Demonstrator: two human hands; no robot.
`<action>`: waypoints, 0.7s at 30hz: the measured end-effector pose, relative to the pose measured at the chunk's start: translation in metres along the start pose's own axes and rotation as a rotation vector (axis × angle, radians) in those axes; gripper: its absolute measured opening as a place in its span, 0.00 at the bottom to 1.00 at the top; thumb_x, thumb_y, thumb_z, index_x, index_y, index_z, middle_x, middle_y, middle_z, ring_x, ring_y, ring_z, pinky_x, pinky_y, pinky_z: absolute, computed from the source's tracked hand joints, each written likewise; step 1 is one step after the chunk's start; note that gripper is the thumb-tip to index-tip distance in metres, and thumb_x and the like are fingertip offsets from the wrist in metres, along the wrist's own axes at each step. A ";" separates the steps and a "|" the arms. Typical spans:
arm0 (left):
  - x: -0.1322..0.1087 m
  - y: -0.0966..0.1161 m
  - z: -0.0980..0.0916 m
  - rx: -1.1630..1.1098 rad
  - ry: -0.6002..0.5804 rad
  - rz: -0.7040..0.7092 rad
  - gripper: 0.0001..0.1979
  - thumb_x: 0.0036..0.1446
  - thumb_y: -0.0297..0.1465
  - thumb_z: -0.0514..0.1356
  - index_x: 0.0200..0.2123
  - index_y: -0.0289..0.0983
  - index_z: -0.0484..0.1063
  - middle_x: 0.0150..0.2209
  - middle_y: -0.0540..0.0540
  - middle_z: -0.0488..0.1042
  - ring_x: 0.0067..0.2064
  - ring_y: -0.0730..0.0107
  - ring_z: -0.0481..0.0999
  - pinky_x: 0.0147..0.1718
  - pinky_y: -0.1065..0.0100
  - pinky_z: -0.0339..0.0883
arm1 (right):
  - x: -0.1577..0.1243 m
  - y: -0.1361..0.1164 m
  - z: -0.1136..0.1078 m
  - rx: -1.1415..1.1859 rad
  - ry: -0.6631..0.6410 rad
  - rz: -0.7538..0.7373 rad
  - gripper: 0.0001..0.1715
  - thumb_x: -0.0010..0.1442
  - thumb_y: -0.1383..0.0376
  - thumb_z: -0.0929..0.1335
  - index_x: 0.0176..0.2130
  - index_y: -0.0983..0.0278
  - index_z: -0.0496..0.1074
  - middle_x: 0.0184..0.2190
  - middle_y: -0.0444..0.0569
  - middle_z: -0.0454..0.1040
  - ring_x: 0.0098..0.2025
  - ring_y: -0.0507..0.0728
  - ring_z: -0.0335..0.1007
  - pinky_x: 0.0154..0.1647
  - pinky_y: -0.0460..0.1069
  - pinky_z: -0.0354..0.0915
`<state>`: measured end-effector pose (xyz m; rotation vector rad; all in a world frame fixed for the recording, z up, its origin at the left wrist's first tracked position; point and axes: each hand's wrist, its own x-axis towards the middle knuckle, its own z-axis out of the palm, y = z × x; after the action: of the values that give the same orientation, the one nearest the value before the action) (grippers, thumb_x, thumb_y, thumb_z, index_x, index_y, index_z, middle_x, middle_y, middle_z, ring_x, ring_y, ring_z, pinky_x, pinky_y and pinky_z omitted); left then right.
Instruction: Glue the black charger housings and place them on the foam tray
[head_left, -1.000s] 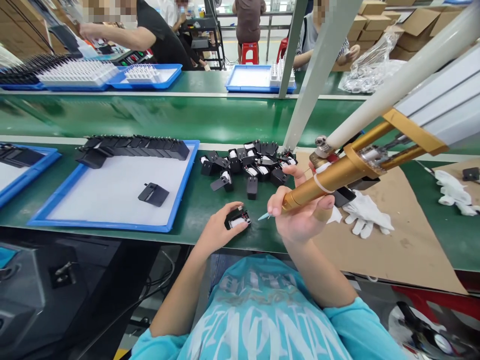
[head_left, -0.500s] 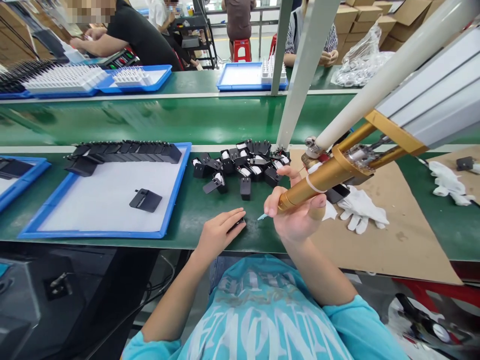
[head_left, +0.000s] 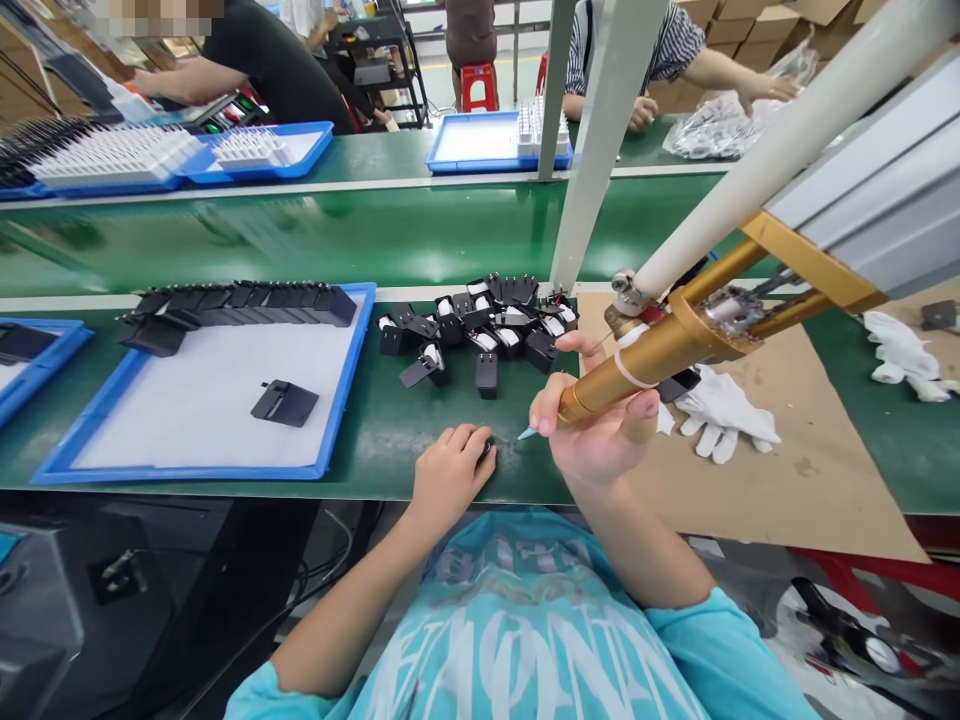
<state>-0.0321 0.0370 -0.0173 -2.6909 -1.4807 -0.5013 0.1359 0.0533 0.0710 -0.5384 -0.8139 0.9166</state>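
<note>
My left hand (head_left: pixel 448 472) rests on the green bench with its fingers curled round a small black piece (head_left: pixel 487 448), mostly covered by them. My right hand (head_left: pixel 596 450) holds a gold cylindrical tool (head_left: pixel 634 365) from below, thumb and forefinger near its front end. A light-blue tip (head_left: pixel 527 433) points from the tool's end toward my left hand, a short gap away. Behind the hands lies a heap of black plastic housings (head_left: pixel 486 372), some with white parts inside. One black housing (head_left: pixel 285 402) lies alone in the blue-rimmed tray (head_left: pixel 324 445).
A row of black housings (head_left: pixel 247 303) lines the tray's back edge. White gloves (head_left: pixel 724 410) lie on brown cardboard (head_left: pixel 810 480) at the right. A slanted post (head_left: pixel 589 170) and the tool's pale tube (head_left: pixel 765 150) cross the space ahead. Co-workers sit beyond the green divider.
My left hand has curled its fingers more tightly round the small black piece. My right hand keeps its hold on the tool. A co-worker opposite has reached out to a clear plastic bag.
</note>
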 end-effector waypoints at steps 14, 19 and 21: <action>-0.010 -0.111 -0.045 0.195 0.149 -0.225 0.15 0.63 0.38 0.55 0.49 0.35 0.67 0.41 0.37 0.75 0.44 0.50 0.71 0.43 0.54 0.62 | -0.002 -0.004 -0.009 0.058 -0.014 0.001 0.20 0.59 0.46 0.64 0.41 0.56 0.73 0.46 0.46 0.70 0.16 0.48 0.66 0.14 0.48 0.63; -0.019 -0.182 -0.058 0.342 0.162 -0.320 0.17 0.62 0.38 0.56 0.50 0.35 0.70 0.43 0.35 0.74 0.51 0.45 0.68 0.56 0.43 0.53 | -0.001 -0.003 -0.011 0.060 -0.007 0.028 0.22 0.57 0.45 0.65 0.42 0.56 0.73 0.46 0.46 0.70 0.16 0.48 0.66 0.13 0.49 0.62; -0.021 -0.191 -0.055 0.373 0.142 -0.365 0.17 0.60 0.38 0.58 0.49 0.35 0.71 0.49 0.32 0.70 0.58 0.41 0.63 0.60 0.40 0.47 | 0.000 -0.003 -0.012 0.049 -0.003 0.033 0.23 0.55 0.44 0.66 0.43 0.56 0.73 0.45 0.45 0.71 0.15 0.48 0.66 0.13 0.49 0.62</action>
<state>-0.2152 0.1145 0.0046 -2.0749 -1.8194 -0.3706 0.1464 0.0509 0.0661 -0.5096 -0.7852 0.9650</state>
